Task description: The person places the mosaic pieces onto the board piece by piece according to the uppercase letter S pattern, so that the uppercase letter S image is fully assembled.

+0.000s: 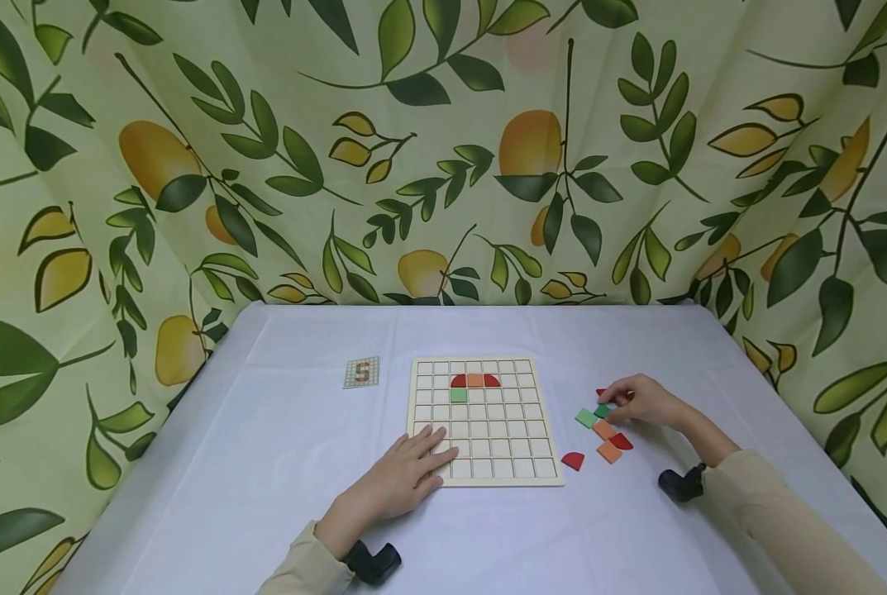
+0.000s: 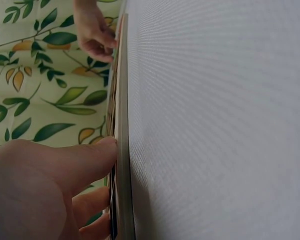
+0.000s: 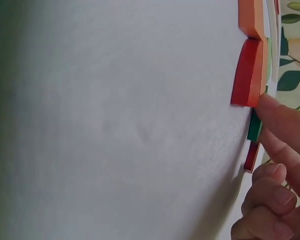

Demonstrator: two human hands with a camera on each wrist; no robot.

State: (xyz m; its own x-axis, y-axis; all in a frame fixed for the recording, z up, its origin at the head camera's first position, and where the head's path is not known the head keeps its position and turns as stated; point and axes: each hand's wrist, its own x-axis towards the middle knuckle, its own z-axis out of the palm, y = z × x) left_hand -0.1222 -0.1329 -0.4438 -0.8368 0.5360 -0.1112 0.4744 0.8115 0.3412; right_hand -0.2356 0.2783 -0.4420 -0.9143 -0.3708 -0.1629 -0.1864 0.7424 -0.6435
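Note:
My right hand (image 1: 642,401) is over a loose group of tiles at the right, thumb and forefinger at a dark green tile (image 1: 602,410). In the right wrist view these fingers meet the green tile (image 3: 254,125), other fingers curled. Around it lie a light green tile (image 1: 585,419), orange squares (image 1: 609,452) and red quarter-round tiles (image 1: 573,461); one red piece is partly hidden by the fingers. My left hand (image 1: 402,473) rests, fingers spread, on the lower left corner of a white grid board (image 1: 506,430). The board bears red quarter-rounds (image 1: 459,381), an orange square (image 1: 475,380) and a green square (image 1: 459,396).
A small pattern card (image 1: 361,373) with a coloured figure on a grid lies left of the board. White cloth (image 1: 279,430) covers the table. Behind and at the sides hangs a leaf-and-fruit printed curtain (image 1: 443,165). Black wrist devices (image 1: 374,564) sit at both sleeves.

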